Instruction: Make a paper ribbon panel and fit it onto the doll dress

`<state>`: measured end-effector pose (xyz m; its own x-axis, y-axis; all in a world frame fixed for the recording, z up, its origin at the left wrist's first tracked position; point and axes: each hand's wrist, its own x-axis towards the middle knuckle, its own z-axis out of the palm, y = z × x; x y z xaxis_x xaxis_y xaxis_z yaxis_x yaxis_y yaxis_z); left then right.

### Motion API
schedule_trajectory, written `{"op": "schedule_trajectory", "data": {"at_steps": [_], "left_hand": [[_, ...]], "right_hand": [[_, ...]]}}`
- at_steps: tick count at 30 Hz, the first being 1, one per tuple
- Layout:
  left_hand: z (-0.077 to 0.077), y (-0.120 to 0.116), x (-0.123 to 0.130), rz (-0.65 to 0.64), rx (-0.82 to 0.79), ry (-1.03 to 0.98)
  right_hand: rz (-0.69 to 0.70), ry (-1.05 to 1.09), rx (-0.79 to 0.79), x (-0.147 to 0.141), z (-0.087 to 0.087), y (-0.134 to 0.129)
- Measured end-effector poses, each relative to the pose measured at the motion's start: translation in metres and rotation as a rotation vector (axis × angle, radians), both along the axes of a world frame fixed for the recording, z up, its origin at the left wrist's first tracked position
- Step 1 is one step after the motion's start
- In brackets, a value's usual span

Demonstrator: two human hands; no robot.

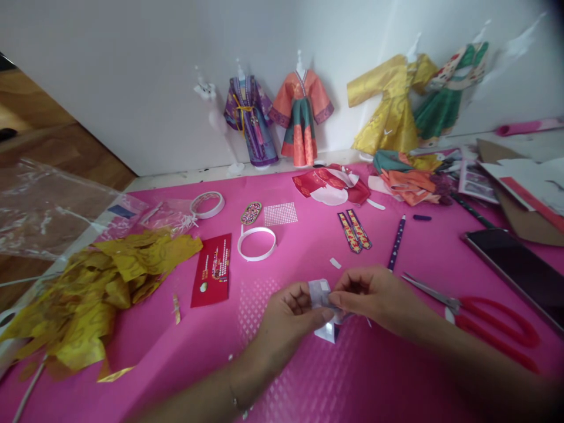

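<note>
Over the pink mat (304, 261), near centre: small pale film-like piece (318, 288) between both hands, mostly covered by fingers; exact material unclear. Left hand (286, 313) pinches its left side, thumb against fingers; right hand (376, 295) pinches its right side, contact partly hidden. Smartphone (517, 264) cut off at right edge, clear plastic bag (48, 205) at left. Rightmost white mannequin (513, 56) blurred.

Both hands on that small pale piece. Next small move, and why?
Probably steady the small pale piece with the left hand and shift the right hand's fingertips slightly aside: both hands pinch it, and their fingers cover part of it, so what lies between them can't be told.
</note>
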<state>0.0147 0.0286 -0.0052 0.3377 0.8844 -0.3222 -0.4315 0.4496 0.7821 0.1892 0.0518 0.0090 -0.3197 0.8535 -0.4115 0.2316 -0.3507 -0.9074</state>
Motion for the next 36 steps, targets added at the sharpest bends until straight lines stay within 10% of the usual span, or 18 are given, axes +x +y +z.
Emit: {"op": "schedule_trajectory", "data": {"at_steps": [36], "left_hand": [[-0.0037, 0.0026, -0.0022, 0.021, -0.127, 0.120]], "right_hand": [[0.006, -0.066, 0.039, 0.0031, -0.0061, 0.0009]]}}
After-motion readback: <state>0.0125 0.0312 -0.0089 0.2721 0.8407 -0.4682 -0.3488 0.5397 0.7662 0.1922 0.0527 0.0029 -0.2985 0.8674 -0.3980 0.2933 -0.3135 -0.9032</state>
